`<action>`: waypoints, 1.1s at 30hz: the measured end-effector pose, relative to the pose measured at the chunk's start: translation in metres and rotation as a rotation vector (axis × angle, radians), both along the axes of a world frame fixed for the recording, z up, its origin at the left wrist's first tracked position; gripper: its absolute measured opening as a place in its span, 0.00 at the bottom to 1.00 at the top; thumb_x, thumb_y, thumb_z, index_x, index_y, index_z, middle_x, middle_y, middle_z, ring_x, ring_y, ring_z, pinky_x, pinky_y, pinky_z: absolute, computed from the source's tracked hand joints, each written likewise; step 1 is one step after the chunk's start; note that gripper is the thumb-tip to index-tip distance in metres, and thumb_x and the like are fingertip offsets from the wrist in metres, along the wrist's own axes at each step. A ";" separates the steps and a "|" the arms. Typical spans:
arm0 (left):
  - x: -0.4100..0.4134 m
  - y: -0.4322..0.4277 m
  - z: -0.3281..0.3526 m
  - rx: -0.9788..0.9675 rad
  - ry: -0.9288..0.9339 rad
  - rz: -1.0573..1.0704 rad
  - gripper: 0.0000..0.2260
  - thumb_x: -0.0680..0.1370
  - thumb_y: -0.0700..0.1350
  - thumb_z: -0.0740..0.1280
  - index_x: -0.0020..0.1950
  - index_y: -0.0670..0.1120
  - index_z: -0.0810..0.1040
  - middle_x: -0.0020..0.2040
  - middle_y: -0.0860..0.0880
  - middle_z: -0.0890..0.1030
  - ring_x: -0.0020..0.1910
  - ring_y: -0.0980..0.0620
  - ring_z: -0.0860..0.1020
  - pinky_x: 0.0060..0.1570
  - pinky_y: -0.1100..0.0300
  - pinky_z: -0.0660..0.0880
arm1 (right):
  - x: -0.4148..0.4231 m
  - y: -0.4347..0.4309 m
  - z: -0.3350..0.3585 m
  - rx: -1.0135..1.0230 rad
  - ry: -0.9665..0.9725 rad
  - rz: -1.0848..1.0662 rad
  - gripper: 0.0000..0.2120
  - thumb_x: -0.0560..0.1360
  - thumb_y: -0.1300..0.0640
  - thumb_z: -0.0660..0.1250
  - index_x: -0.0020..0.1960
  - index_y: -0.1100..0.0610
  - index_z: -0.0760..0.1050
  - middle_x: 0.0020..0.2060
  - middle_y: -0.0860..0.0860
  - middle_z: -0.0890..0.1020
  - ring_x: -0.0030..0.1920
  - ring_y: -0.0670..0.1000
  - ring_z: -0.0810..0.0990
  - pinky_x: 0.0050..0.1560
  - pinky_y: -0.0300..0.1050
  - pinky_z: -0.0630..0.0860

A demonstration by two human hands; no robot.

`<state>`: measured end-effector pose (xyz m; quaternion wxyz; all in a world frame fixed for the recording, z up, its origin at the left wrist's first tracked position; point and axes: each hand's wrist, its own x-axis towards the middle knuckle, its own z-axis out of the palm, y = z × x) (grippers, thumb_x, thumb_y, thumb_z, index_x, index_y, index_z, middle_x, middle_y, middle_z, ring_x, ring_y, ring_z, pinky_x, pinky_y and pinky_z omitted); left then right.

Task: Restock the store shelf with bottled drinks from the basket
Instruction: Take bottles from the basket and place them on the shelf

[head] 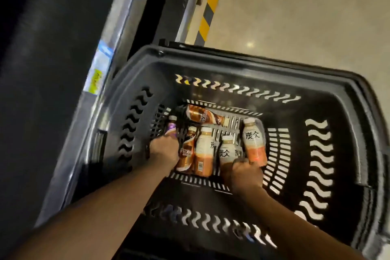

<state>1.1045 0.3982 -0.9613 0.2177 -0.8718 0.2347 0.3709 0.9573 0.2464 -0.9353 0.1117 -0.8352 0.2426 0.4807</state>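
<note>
black basket (238, 63), orange-and-white bottles (203, 152), yellow-black striped floor tape (212, 0)

Matt black plastic basket (238, 63) holds glossy plastic bottles (204, 150).

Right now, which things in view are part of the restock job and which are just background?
Job:
- black basket
- bottled drinks lying in it
- left hand on the purple-labelled bottle
- right hand at the white-and-orange bottles
- shelf edge beside the basket

Background:
- yellow-black hazard strip
- floor
</note>
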 end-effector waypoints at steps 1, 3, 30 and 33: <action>0.000 0.001 -0.015 -0.026 -0.010 0.072 0.14 0.80 0.49 0.64 0.63 0.45 0.76 0.56 0.46 0.81 0.54 0.47 0.80 0.47 0.55 0.76 | -0.002 0.003 -0.021 0.015 -0.049 -0.120 0.23 0.80 0.48 0.60 0.70 0.59 0.67 0.66 0.57 0.75 0.64 0.58 0.75 0.64 0.51 0.71; 0.001 0.000 -0.043 -0.082 -0.028 0.236 0.16 0.79 0.50 0.65 0.64 0.44 0.73 0.57 0.45 0.81 0.55 0.46 0.80 0.46 0.55 0.75 | -0.003 0.011 -0.055 0.028 -0.140 -0.408 0.32 0.78 0.44 0.63 0.74 0.61 0.61 0.68 0.59 0.72 0.66 0.59 0.74 0.65 0.51 0.71; -0.034 -0.063 0.355 -0.670 0.287 0.987 0.22 0.74 0.53 0.72 0.63 0.45 0.72 0.50 0.49 0.77 0.45 0.50 0.74 0.45 0.58 0.68 | 0.000 -0.036 0.330 0.478 -0.583 -1.534 0.17 0.66 0.50 0.79 0.50 0.58 0.81 0.40 0.56 0.87 0.41 0.58 0.86 0.48 0.58 0.83; -0.040 -0.069 0.468 -0.769 0.329 1.012 0.23 0.75 0.53 0.72 0.65 0.46 0.70 0.57 0.47 0.77 0.48 0.49 0.75 0.46 0.58 0.67 | 0.003 -0.039 0.443 0.510 -0.686 -1.459 0.10 0.69 0.53 0.77 0.48 0.56 0.81 0.42 0.56 0.87 0.41 0.55 0.86 0.47 0.52 0.83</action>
